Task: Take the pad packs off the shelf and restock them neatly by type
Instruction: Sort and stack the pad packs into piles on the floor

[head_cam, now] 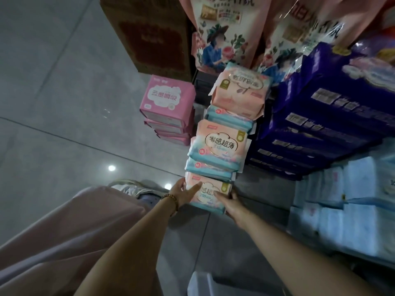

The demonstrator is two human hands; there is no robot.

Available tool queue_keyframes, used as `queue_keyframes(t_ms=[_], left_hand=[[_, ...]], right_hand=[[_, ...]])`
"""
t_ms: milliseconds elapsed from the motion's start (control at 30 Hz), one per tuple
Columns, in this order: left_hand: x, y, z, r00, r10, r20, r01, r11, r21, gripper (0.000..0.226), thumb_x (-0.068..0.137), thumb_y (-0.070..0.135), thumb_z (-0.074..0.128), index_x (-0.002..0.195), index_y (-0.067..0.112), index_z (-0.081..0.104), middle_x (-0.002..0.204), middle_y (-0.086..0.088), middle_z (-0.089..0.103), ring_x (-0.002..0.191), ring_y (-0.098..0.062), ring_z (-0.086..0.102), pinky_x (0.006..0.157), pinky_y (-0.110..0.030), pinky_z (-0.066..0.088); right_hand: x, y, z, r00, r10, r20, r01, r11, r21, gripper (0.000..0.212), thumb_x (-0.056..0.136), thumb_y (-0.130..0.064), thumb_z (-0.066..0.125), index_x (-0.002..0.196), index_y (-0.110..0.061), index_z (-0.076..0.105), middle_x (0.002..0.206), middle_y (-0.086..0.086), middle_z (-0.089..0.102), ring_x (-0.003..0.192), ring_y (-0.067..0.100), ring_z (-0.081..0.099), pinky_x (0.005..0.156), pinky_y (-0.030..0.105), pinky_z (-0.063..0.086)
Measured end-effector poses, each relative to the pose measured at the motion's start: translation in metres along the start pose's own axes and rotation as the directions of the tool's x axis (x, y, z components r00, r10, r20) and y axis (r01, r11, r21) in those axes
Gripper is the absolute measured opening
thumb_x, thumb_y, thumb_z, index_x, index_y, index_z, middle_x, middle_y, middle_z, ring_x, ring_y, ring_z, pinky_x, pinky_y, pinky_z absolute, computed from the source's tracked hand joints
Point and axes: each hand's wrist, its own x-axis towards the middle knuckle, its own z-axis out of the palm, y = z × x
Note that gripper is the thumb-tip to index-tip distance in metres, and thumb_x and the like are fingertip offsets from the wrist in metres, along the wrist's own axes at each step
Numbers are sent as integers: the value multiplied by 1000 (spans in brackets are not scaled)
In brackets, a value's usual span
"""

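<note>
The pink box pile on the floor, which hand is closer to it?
Left. The left hand grips the left side of the nearest pad pack, just below the pink box pile. The right hand holds the pack's far side, farther from the pile.

My head view is dim overall, with a grey cast, and the only clear signs of the light source are two small white glare spots (111,168) mirrored on the glossy floor tiles (53,92), which suggests lamps overhead. Wide-angle distortion bends the tile joints and stretches my forearms at the lower edge, while the white packs (352,210) at right and the purple packs (320,124) look soft and smeared. Lettering on the middle pink pad pack (220,142) reads sharply, the clear wrap on the hanging bags (299,39) above catches thin highlights, and the cardboard box (149,35) sits in deep shadow.
</note>
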Motion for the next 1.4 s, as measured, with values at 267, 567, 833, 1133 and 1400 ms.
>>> queue_keyframes(t_ms=[267,567,833,1133,1400], left_hand=[[-50,61,-22,995,54,-83,-1,846,533,57,95,39,52,142,10,37,143,-11,44,127,-28,45,105,-36,38],[-181,165,-67,874,482,-62,-102,307,946,53,95,48,43,142,24,37,145,-2,44,129,-23,44,106,-32,34],[-281,302,-88,515,850,-110,-251,272,929,58,94,51,43,144,24,32,144,1,42,129,-21,43,107,-32,34],[-315,438,-75,295,955,-30,-430,161,888,67,95,56,37,150,23,19,155,4,23,139,-19,28,111,-34,30],[-281,546,-88,424,901,-97,-383,275,882,72,92,68,21,146,23,30,150,-4,35,134,-24,36,106,-38,36]], right_hand=[[-63,-58,-41,914,-366,175,386,651,-654,62,90,-25,65,142,-24,33,137,-5,45,129,17,46,99,32,45],[-202,-174,-97,753,-482,447,446,-125,-886,75,91,-60,48,152,-25,20,160,-7,10,147,13,13,116,31,20],[-304,-298,-125,403,-807,431,653,-77,-754,68,90,-50,57,148,-36,24,159,-14,5,146,7,11,118,27,19],[-342,-422,-131,187,-920,343,699,-121,-705,62,87,-41,64,141,-25,38,151,-6,27,141,10,27,105,16,24],[-288,-519,-121,552,-833,44,804,517,-293,77,82,-57,62,145,-20,38,145,-1,43,131,20,44,106,37,40]])
